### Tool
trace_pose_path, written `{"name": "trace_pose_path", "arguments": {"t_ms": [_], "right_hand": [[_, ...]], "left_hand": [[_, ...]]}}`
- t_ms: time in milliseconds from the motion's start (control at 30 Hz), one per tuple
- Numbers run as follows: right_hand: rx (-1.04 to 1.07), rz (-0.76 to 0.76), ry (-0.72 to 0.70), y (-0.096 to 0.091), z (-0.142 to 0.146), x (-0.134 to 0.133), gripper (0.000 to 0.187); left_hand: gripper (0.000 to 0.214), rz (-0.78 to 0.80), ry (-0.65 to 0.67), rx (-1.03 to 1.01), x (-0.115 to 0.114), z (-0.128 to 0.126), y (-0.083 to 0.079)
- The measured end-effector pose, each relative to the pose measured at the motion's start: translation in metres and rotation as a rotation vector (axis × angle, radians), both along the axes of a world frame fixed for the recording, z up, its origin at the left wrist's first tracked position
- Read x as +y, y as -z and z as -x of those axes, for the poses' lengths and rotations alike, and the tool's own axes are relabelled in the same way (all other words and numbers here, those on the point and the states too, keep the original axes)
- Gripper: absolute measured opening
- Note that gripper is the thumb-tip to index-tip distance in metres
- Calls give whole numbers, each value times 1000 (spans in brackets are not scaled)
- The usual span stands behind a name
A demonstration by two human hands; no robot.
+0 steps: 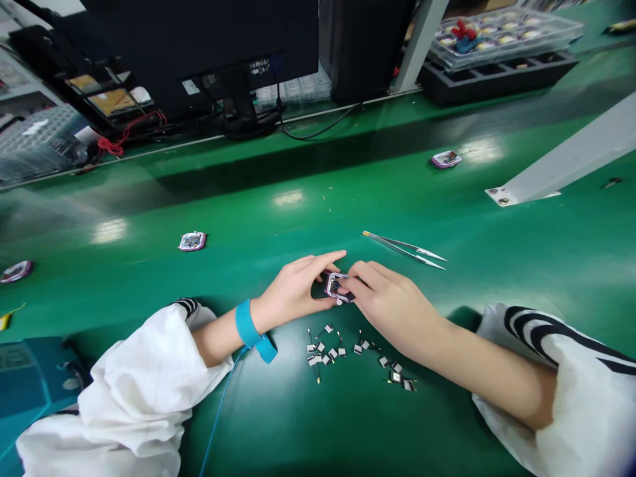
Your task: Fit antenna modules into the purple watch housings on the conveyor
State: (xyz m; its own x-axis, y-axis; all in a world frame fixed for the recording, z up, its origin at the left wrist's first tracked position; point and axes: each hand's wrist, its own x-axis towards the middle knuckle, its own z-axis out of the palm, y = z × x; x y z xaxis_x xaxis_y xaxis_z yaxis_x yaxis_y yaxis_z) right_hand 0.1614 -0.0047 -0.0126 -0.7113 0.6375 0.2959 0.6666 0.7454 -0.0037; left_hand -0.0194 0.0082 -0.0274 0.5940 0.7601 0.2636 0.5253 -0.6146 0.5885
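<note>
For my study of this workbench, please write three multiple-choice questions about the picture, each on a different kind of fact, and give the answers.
1. Where do the tweezers lie?
A. In a black tray
B. On the green bench
C. On a monitor stand

2. What colour is the wrist strap?
A. Red
B. Yellow
C. Blue

3. What is the state of the small framed part?
A. Held between both hands
B. Lying alone on the bench
C. Sitting inside a tray

Answers:
1. B, they rest on the bench beyond the hands.
2. C, the band shows blue.
3. A, the left hand and right hand pinch it.

Left hand [293, 291] and right hand [392, 315] close together, palms down (fingers curled inward, pinching)
</note>
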Motion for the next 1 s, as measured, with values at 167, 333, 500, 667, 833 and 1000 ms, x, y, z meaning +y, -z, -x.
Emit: {"name": "trace_pose_path", "arguments": {"t_ms": [167,333,500,667,833,1000], "right_hand": [[-33,-99,13,-4,3,4,9],[-33,-193,-51,-4,3,6,10],[3,-213,-122,-5,1,8,13],[88,-81,-107,-2,-1,13,9],[142,6,-119,3,-2,17,14],[86,-124,-153,1,-1,18,14]], "left_hand": [[58,-60,-79,-63,-4,-1,0],[60,-36,-92,-110,-5,0,0],[64,90,-60,-189,-6,1,0],[64,80,-43,-149,-5,1,0],[62,63,-33,-135,-5,1,0],[65,61,-19,-89,-5,0,-1]]}}
